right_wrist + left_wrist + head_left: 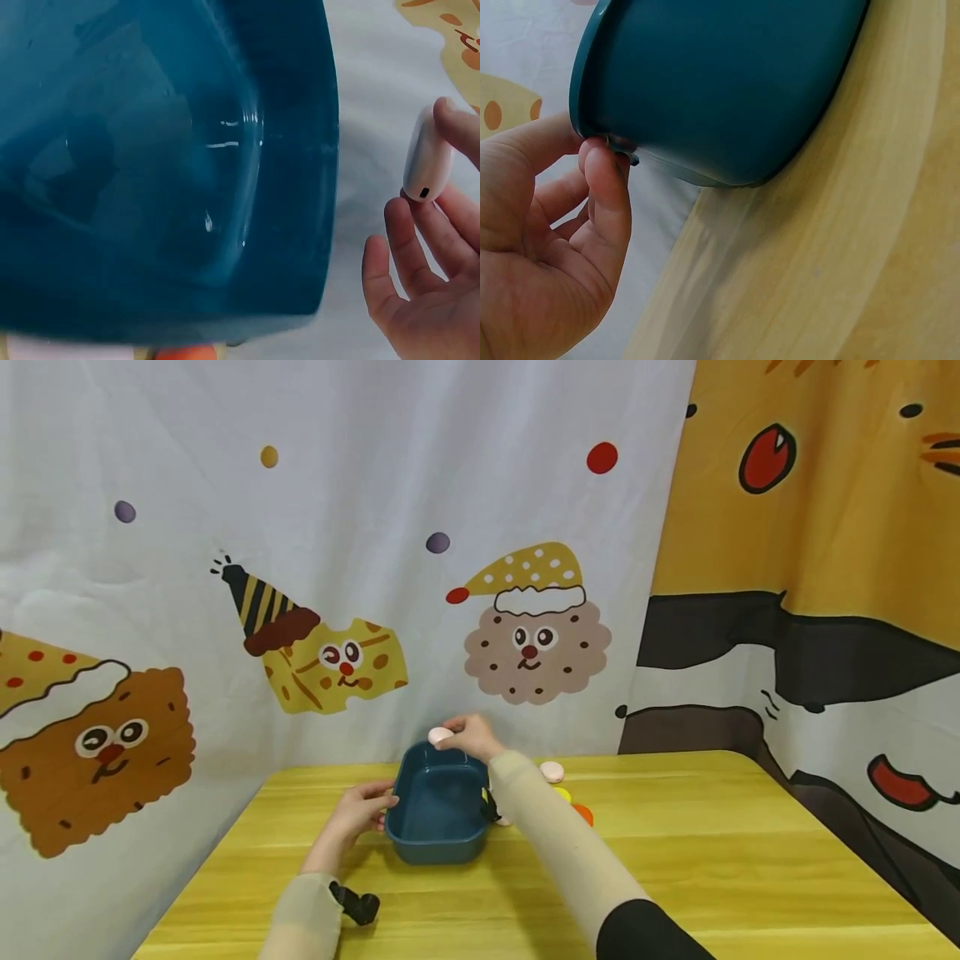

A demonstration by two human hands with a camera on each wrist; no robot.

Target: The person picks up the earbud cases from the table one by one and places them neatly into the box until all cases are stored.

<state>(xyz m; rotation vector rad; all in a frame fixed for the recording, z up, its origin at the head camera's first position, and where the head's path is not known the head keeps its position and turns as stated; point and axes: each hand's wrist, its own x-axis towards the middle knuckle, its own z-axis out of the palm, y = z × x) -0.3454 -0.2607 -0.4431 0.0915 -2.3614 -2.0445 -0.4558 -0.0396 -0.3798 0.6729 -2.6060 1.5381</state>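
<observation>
A dark teal plastic basin [437, 852] stands on the wooden table. My left hand [356, 817] pinches its left rim; in the left wrist view the thumb and fingers [604, 176] close on the edge. Beyond the basin's far rim, my right hand [476, 737] holds a small, rounded, pale pink-white object [440, 737] between thumb and fingertips. From the right wrist it shows as a smooth, flattened oval [429, 159] with a small dark slot at one end; its exact kind is unclear. No objects show inside the basin.
Right of the basin lie another pale pink rounded piece [552, 772], a yellow piece [562, 795] and an orange piece [584, 814], partly hidden by my right forearm. A printed curtain [360, 485] hangs behind the table [712, 860].
</observation>
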